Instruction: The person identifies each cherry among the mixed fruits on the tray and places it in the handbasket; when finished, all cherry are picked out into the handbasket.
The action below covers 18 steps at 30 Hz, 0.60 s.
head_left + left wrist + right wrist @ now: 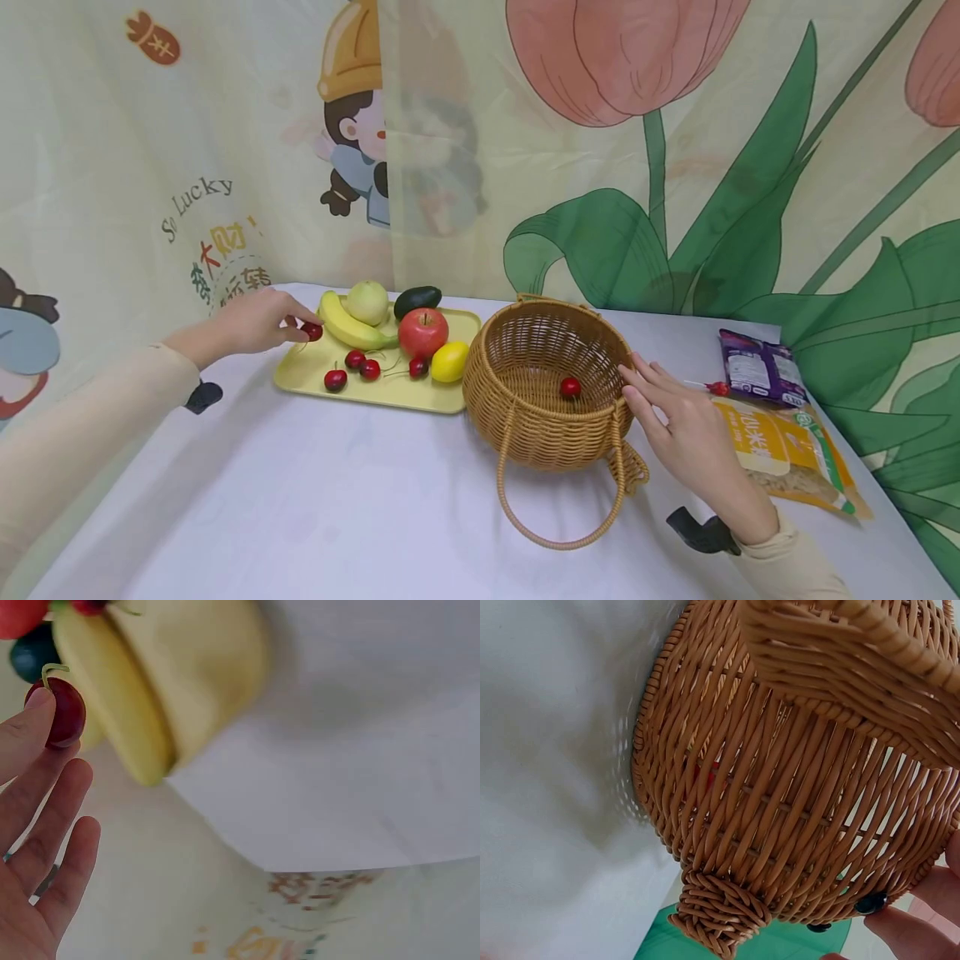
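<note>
My left hand pinches a dark red cherry between thumb and fingertips, over the left end of a yellow tray. The cherry's short green stem points up in the left wrist view. Several more cherries lie on the tray. Right of it stands a brown wicker basket, its handle folded down toward the front. One cherry sits inside the basket. With fairly straight fingers, my right hand rests on the basket's right rim; only some fingertips show in the right wrist view.
The tray also holds a banana, a pale green round fruit, an avocado, a red apple and a lemon. Purple and orange food packets lie at the right. A printed curtain hangs behind the table.
</note>
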{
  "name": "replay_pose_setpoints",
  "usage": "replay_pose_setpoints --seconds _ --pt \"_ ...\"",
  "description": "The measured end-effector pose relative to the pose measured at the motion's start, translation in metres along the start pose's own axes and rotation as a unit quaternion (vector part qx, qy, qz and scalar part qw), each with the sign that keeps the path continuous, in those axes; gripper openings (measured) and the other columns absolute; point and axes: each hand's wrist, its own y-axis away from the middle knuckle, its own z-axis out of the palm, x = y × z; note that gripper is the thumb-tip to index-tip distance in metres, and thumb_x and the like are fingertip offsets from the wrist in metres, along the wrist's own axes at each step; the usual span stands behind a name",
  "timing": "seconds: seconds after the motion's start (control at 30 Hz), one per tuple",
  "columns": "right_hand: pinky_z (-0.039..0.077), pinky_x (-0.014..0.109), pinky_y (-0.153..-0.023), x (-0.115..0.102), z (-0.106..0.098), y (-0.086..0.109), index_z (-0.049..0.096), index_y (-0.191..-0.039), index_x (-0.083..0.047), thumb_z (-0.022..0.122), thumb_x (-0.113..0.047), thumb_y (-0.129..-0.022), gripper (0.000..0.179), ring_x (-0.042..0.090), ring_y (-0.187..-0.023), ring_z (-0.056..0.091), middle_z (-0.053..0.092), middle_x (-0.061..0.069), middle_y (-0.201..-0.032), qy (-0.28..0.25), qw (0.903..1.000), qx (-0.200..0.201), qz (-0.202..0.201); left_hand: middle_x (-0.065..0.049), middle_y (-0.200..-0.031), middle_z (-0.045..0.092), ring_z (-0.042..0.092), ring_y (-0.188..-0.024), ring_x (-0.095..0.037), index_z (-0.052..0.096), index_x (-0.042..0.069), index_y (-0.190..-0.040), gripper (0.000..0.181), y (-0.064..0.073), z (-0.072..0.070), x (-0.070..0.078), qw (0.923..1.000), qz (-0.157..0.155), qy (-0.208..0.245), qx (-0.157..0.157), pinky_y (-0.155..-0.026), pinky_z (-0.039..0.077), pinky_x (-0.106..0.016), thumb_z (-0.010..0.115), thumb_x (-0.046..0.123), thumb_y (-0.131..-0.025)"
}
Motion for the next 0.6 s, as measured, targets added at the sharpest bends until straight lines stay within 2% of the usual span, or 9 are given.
replay_pose_setpoints --seconds 0.17,0.3,0.4,0.6 --pt "0.05 0.068 -0.093 0.0 0.0 -0.001 0.069 -0.134 -0.008 0.067 -0.02 -0.1 0.036 0.052 -0.124 0.06 0.062 0.018 -0.142 -0.002 1.0 0.002 -0.002 -0.003 -0.101 0.08 0.067 -0.084 -0.016 0.079 0.011 -0.117 0.028 -0.021 -0.027 0.037 0.9996 0.027 0.003 0.003 -0.069 0.053 -0.03 0.078 0.01 -0.089" --pt "0.05 0.068 -0.093 0.0 0.0 -0.002 0.069 -0.133 -0.008 0.066 -0.02 -0.1 0.035 0.052 -0.124 0.06 0.062 0.018 -0.142 -0.005 1.0 0.003 -0.005 -0.004 -0.107 0.079 0.069 -0.088 -0.018 0.079 0.013 -0.117 0.029 -0.042 -0.045 0.072 0.9978 0.065 0.012 0.004 -0.077 0.057 -0.036 0.078 0.008 -0.089" --pt "0.05 0.068 -0.093 0.0 0.001 -0.002 0.069 -0.133 -0.007 0.066 -0.02 -0.101 0.035 0.053 -0.124 0.06 0.061 0.019 -0.142 -0.007 1.0 0.002 -0.004 -0.005 -0.11 0.079 0.072 -0.092 -0.021 0.079 0.013 -0.117 0.03 -0.06 -0.055 0.097 0.9939 0.108 0.021 0.0 -0.084 0.059 -0.04 0.078 0.005 -0.089" --pt "0.05 0.068 -0.094 0.0 0.0 -0.001 0.068 -0.133 -0.007 0.066 -0.02 -0.101 0.035 0.052 -0.125 0.06 0.061 0.018 -0.142 -0.002 1.0 0.0 -0.002 -0.001 -0.115 0.079 0.075 -0.097 -0.019 0.077 0.016 -0.123 0.033 -0.096 -0.068 0.145 0.9848 0.167 0.025 -0.043 -0.089 0.06 -0.038 0.077 0.01 -0.091"
